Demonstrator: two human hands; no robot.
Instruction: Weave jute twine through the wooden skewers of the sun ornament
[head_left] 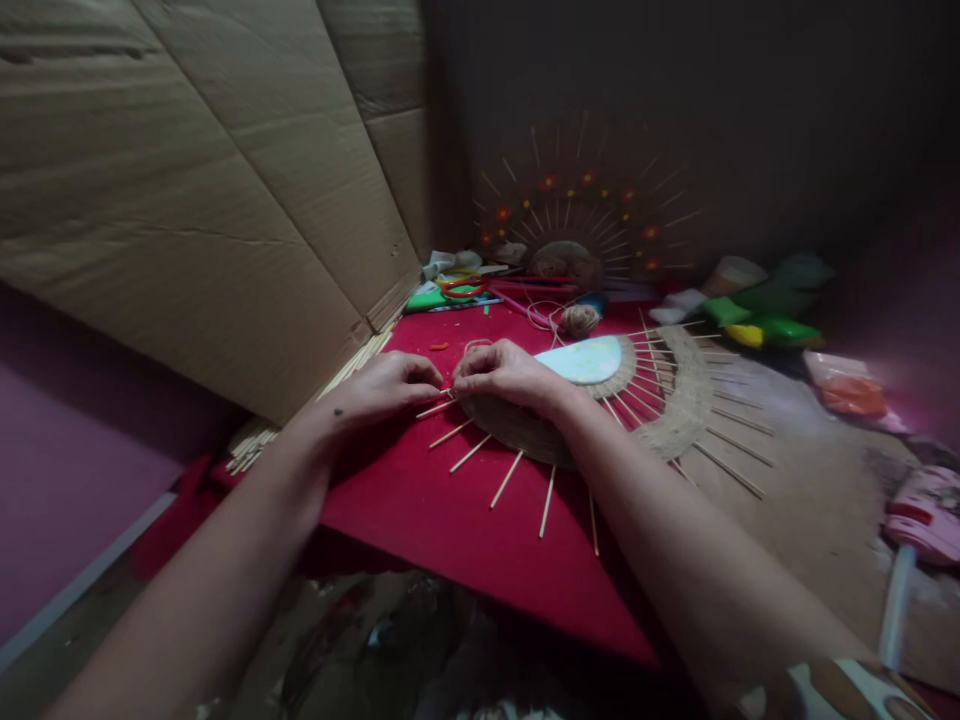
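Observation:
A half-round piece of thin wooden sticks woven with twine (510, 425) lies on the red cloth, its sticks spreading outward, with a pale blue panel (581, 360) at its centre. My right hand (514, 375) rests over the left end of the weaving, fingers pinched on its edge. Facing it, my left hand (390, 385) is closed at the fingertips beside the outermost sticks; what it pinches is too small to make out. Behind the piece sits a ball of twine (580, 320), with loose strands near it.
Orange-handled scissors (463, 290) lie at the back among pens. A cardboard sheet (187, 180) leans on the left above bundled sticks (251, 448). Coloured clay packets (772, 330) and a pink glue gun (926, 515) are on the right. A flower-decorated stick fan (570, 190) stands behind.

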